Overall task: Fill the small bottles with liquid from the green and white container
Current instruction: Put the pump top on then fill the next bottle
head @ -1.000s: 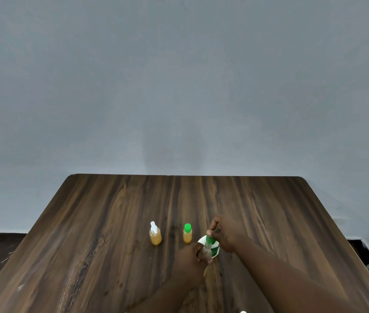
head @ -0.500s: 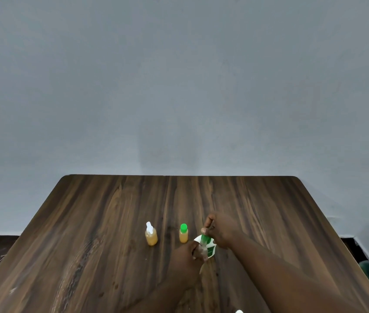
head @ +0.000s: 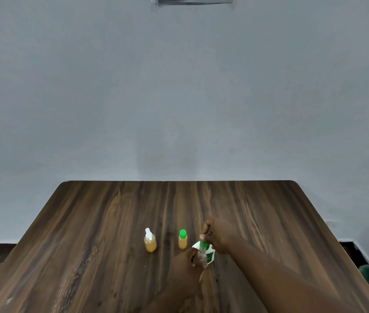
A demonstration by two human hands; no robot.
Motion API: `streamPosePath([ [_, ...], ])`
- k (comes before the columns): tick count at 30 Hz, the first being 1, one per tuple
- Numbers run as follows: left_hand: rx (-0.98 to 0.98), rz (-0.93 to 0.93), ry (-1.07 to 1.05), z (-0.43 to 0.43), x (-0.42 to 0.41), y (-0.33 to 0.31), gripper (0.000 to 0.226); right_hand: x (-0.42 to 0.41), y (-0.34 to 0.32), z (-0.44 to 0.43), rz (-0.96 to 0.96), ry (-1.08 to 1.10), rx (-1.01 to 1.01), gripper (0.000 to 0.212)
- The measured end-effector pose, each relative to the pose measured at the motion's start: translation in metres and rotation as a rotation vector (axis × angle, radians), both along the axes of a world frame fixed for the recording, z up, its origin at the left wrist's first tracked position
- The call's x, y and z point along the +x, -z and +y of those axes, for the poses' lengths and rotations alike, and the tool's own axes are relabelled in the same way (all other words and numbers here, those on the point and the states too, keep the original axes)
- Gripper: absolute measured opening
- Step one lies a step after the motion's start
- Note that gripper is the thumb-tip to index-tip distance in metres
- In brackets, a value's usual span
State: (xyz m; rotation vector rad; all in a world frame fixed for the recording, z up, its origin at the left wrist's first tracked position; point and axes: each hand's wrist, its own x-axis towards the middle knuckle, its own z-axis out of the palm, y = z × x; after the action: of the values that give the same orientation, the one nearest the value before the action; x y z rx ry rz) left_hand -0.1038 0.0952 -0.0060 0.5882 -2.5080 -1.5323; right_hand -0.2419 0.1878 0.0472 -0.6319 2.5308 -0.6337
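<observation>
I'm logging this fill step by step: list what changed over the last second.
Little changed: the right hand stays pinched on the green cap and the left hand still grips the small bottle. Both filled bottles stayed put.

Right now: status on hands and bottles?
Left hand holds clear bottle. Right hand grips its green cap. Two amber bottles capped, upright. Nothing in the way.

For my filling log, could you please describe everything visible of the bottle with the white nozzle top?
The bottle with the white nozzle top is small, clear-looking plastic, round-shouldered, filled nearly to the shoulder with cloudy amber liquid. Its white nozzle is fitted on. It stands upright on the wooden table, leftmost of the items, apart from the green-capped bottle. Nothing but the table touches it.
</observation>
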Motion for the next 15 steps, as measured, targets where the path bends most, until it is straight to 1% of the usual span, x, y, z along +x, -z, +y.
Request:
streamPosePath([
  [1,0.015,-0.002,-0.004,0.0003,-0.0004,-0.0027,0.005,-0.0005,-0.0005,-0.0005,0.001,0.0,-0.012,0.024],
  [4,0.009,-0.038,0.039,0.001,0.0011,-0.0075,0.022,0.0022,0.003,0.0016,0.042,0.005,0.002,0.02],
  [5,0.009,-0.046,0.042,0.0013,0.0027,-0.0082,0.025,0.0031,0.0032,0.0014,0.046,0.0,0.011,0.021],
  [9,0.017,-0.047,0.025,0.0009,0.0,-0.0076,0.023,-0.0007,0.0014,0.0,-0.005,0.024,-0.012,0.026],
  [11,0.012,-0.047,0.034,0.0003,-0.0006,-0.0079,0.023,-0.0002,0.0044,0.0012,0.015,0.046,-0.024,0.024],
  [13,-0.004,-0.048,0.043,0.0004,0.0006,-0.0073,0.023,0.0028,0.0073,0.0022,0.061,0.03,0.007,0.023],
  [15,-0.012,-0.038,0.032,0.0012,0.0018,-0.0069,0.023,0.0021,0.003,-0.0001,0.05,0.008,0.026,0.024],
])
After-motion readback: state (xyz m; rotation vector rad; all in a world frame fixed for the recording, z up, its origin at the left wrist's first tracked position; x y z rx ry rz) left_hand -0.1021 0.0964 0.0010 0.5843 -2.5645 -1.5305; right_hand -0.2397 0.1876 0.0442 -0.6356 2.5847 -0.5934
